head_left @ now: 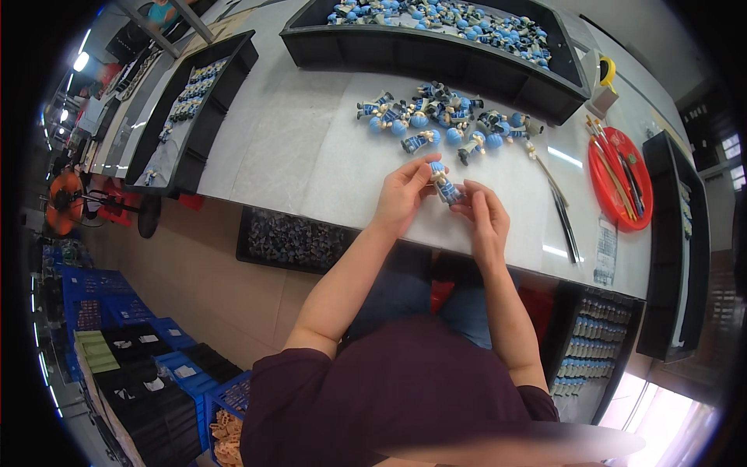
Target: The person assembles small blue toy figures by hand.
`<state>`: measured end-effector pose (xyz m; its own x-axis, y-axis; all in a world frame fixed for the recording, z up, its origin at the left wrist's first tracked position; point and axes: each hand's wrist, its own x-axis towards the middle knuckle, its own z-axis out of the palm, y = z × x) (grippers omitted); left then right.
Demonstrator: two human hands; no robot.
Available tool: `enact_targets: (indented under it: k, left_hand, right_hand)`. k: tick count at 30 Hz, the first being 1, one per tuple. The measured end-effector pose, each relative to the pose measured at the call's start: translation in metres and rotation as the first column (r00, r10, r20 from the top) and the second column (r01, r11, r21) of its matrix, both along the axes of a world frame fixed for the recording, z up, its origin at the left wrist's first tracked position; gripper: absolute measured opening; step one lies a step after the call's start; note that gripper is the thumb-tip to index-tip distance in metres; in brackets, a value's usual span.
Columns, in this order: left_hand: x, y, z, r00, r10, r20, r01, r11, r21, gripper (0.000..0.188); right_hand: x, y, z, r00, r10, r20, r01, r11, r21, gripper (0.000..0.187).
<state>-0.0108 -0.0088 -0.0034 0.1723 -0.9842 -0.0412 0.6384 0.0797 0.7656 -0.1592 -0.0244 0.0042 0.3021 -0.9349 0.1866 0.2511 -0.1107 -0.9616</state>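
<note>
Between my two hands, above the table's near edge, is a small figurine (444, 185) with a light-blue cap and blue-and-white clothes. My left hand (404, 194) pinches it near the head with thumb and forefinger. The fingers of my right hand (484, 218) close on its lower end. Just beyond my hands lies a loose pile of similar figurines (447, 109), tipped in different directions. One figurine (471, 146) from that pile lies close to the one I hold.
A large black tray (436, 54) of figurines stands at the back. Another black tray (206, 117) is at left. On the right are a red round dish (607, 183) with brushes, loose brushes (559, 204) and a tape dispenser (604, 97). A dark bin (292, 241) sits below the table edge.
</note>
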Motion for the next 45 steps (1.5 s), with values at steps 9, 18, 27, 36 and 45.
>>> enact_targets:
  k: [9, 18, 27, 36, 45]
  left_hand:
    - [-0.001, 0.000, -0.002, 0.998, 0.009, 0.056, -0.008, 1.000, -0.016, 0.031]
    - [-0.003, -0.002, -0.005, 0.989, 0.010, 0.144, -0.010, 1.000, -0.001, 0.033]
    - [-0.007, 0.001, -0.001, 0.990, 0.072, 0.119, -0.069, 0.997, -0.029, 0.031]
    - [0.000, 0.002, -0.002, 0.999, -0.007, 0.042, 0.010, 0.998, -0.056, 0.029]
    - [0.001, 0.002, -0.006, 0.997, 0.030, 0.074, -0.024, 0.996, -0.089, 0.028]
  right_hand:
    - [-0.002, -0.001, -0.006, 0.998, 0.058, 0.037, -0.061, 0.996, 0.071, 0.020]
    - [-0.002, -0.003, -0.009, 0.997, 0.054, 0.052, -0.056, 0.998, 0.042, 0.018]
    - [-0.005, -0.003, -0.012, 0.987, 0.158, 0.030, -0.158, 0.987, 0.009, 0.032]
    - [-0.005, -0.003, -0.005, 0.981, 0.177, 0.073, -0.182, 0.981, 0.068, 0.036]
    - [-0.005, -0.004, -0.008, 0.984, 0.174, 0.038, -0.175, 0.983, 0.045, 0.037]
